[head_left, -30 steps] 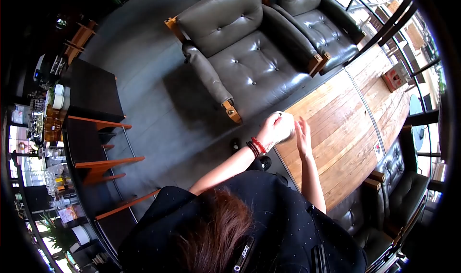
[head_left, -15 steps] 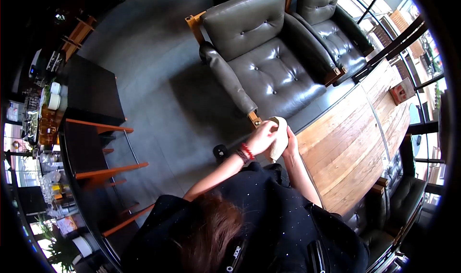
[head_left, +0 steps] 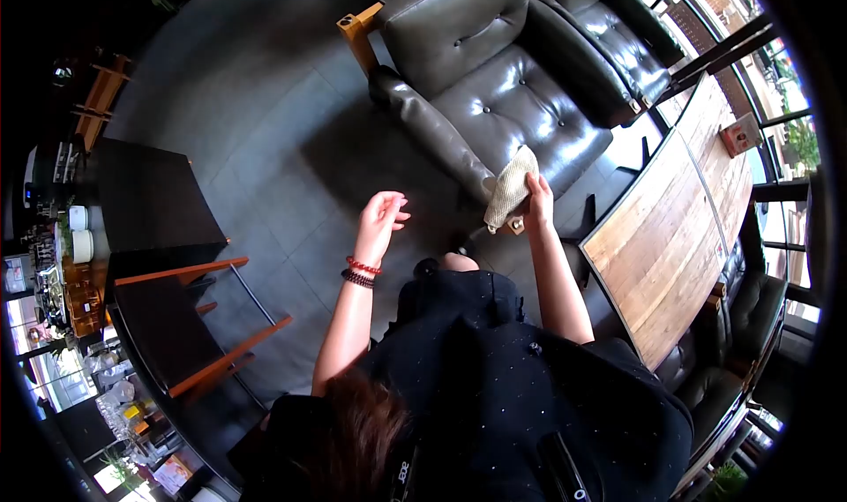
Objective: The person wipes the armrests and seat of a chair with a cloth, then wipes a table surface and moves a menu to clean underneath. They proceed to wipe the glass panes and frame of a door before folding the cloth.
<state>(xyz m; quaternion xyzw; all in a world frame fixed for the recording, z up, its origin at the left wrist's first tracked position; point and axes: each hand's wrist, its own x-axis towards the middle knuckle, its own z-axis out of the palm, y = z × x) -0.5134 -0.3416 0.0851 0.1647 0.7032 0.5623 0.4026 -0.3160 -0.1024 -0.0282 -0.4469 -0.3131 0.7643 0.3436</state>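
Note:
My right hand (head_left: 541, 205) grips a folded cream cloth (head_left: 512, 189) with a woven-looking texture, held up in front of the dark leather armchair (head_left: 494, 105). The cloth hides part of the chair's near armrest. Well to the left, over the grey floor, my left hand (head_left: 380, 222) is raised with loosely bent fingers and nothing in it. Red and dark bead bracelets (head_left: 361, 271) circle that wrist.
A wooden table (head_left: 657, 237) stands to the right, with a small box-like holder (head_left: 739, 136) at its far end. On the left are dark chairs with wooden arms (head_left: 229, 356) beside a counter crowded with glassware. Another leather armchair (head_left: 609, 26) stands behind the first.
Both hands were together on the cloth. My left hand has let go and moved left, while my right hand has lifted the cloth forward toward the armchair. The view has shifted slightly.

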